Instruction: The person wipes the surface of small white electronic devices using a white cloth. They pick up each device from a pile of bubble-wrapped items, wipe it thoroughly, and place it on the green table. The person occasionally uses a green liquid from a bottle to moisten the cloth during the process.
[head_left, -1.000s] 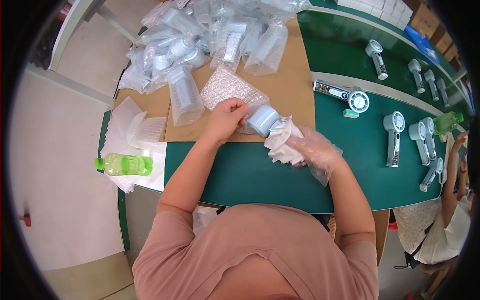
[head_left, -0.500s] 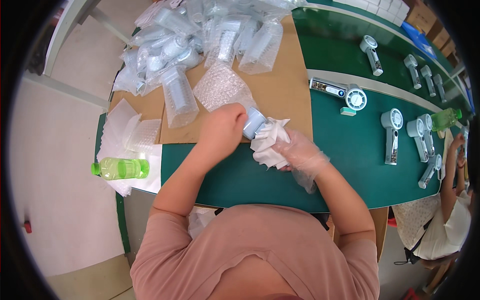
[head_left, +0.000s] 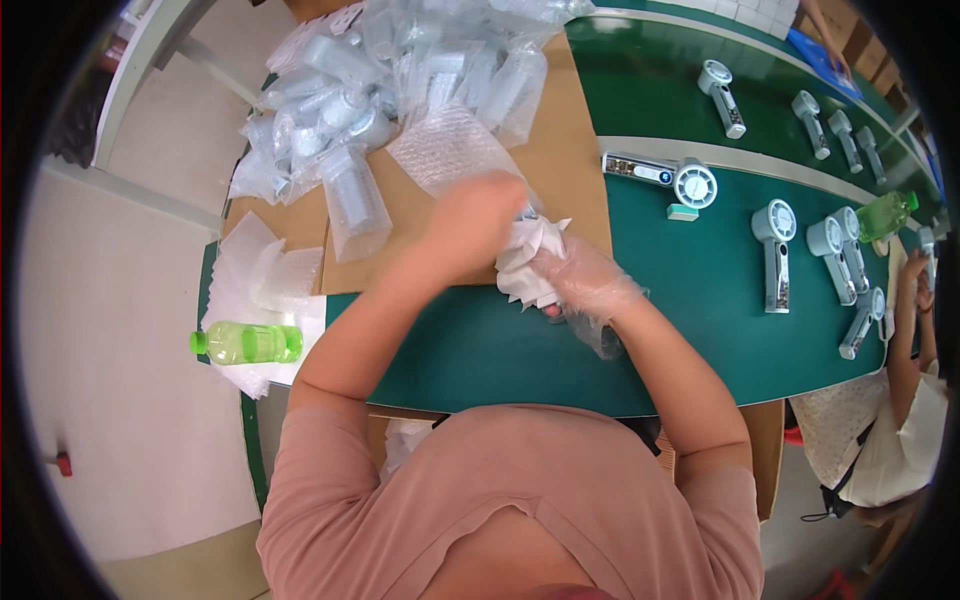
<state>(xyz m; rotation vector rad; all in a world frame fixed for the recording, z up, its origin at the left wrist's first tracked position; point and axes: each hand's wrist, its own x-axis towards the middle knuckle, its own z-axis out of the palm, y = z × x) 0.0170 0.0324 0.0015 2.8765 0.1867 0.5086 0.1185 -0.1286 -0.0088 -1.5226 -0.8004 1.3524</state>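
My right hand [head_left: 580,275], in a clear plastic glove, is closed round a crumpled white cloth [head_left: 525,265]. A small pale blue part of a handheld fan [head_left: 530,211] shows between the cloth and my left hand [head_left: 487,215]. The rest of the fan is hidden. My bare left hand is curled over the fan's upper end, a little blurred by motion. Just beyond it, a sheet of bubble wrap [head_left: 450,150] lies on the brown cardboard [head_left: 573,170].
Bubble-wrapped fans [head_left: 345,105] are heaped at the back left. A green bottle [head_left: 250,343] lies on white sheets at left. To the right, a fan [head_left: 660,175] lies near a small green-and-white block [head_left: 683,212], with several more fans beyond. Another person [head_left: 900,440] sits at far right.
My left hand has moved up and right, over the fan, which is now mostly covered. The cloth in my right hand has shifted slightly left and up. The whole view has shifted slightly.
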